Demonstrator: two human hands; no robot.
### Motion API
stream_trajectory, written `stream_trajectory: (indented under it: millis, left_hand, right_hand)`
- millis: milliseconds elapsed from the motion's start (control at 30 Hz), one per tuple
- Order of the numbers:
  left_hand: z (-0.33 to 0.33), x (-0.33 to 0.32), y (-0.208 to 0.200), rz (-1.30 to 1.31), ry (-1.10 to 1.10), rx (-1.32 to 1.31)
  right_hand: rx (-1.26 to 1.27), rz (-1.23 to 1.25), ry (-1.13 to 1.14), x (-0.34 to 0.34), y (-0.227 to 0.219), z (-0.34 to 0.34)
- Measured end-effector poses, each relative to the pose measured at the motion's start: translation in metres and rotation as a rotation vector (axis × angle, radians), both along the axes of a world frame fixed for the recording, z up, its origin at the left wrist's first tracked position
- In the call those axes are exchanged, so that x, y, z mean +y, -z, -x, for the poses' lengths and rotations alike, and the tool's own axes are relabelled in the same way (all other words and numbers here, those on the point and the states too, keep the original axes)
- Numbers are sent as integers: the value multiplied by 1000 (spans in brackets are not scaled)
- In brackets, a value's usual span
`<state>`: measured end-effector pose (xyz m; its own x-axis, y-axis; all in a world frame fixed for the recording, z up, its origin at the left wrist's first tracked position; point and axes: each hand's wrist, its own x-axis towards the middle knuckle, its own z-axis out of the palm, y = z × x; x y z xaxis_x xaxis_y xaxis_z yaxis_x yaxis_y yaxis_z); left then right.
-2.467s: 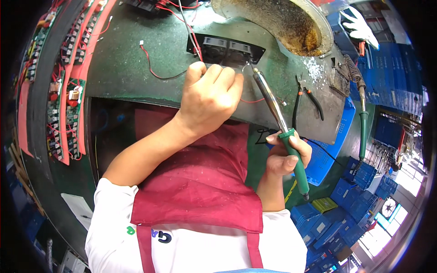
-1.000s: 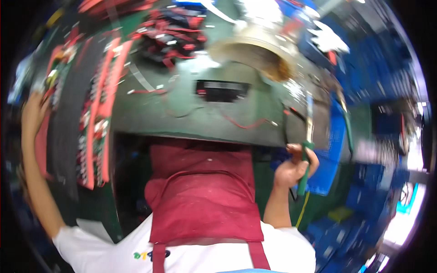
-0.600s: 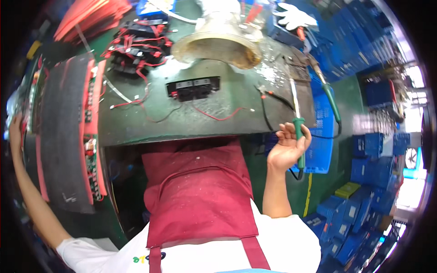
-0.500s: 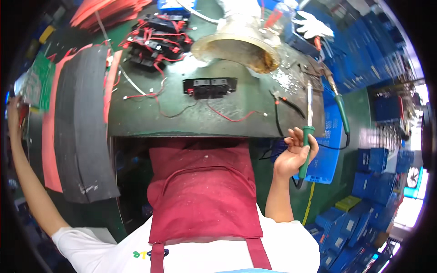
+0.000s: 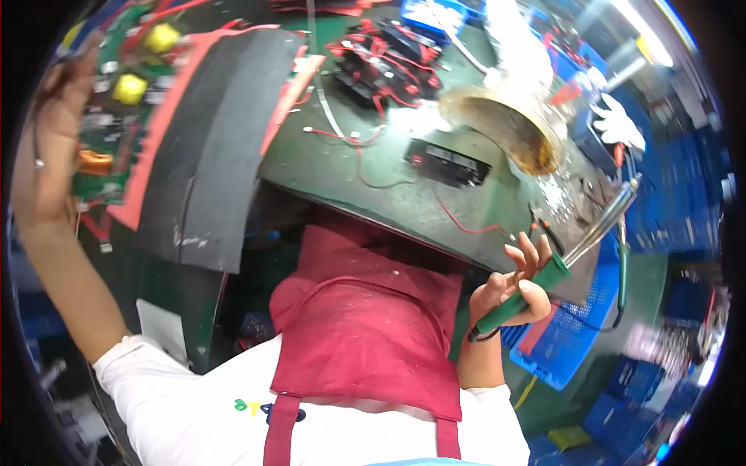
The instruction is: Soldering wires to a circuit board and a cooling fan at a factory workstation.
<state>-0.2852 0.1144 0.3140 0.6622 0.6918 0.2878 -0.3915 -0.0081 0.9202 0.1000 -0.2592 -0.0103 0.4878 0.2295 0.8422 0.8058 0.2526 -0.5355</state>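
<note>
My right hand (image 5: 517,291) is closed round the green handle of a soldering iron (image 5: 536,283), its metal shaft pointing up and to the right. At the far left, my blurred left hand (image 5: 58,140) grips the edge of a green circuit board (image 5: 109,140). Yellow, orange and dark components show on the board's face. A black rectangular module (image 5: 448,163) with red and dark wires lies on the dark green worktable (image 5: 373,186), apart from both hands.
Black and salmon foam sheets (image 5: 202,147) cover the table's left part. Behind the module sit a pile of black wired modules (image 5: 385,62) and a stained flared duct (image 5: 505,128). Pliers (image 5: 548,229), a second green-handled iron (image 5: 623,272) and a blue crate (image 5: 559,342) are at the right.
My view has turned left, so the table appears shifted right and tilted. My left hand has brought the circuit board inward, its component side now showing. The held iron now slants further right.
</note>
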Motion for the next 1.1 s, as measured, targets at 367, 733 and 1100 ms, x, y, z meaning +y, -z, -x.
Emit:
stream_trajectory:
  millis: [367,733,1100]
  left_hand:
    - [-124,-224,145,408,52,-149]
    - [-137,-214,175,-82,146,351]
    - [-170,-145,306,798,103,11]
  right_hand:
    - [58,-66,-402,35,10,46]
    - [325,15,-330,-15,13,35]
    - [190,183,-132,36,45,17]
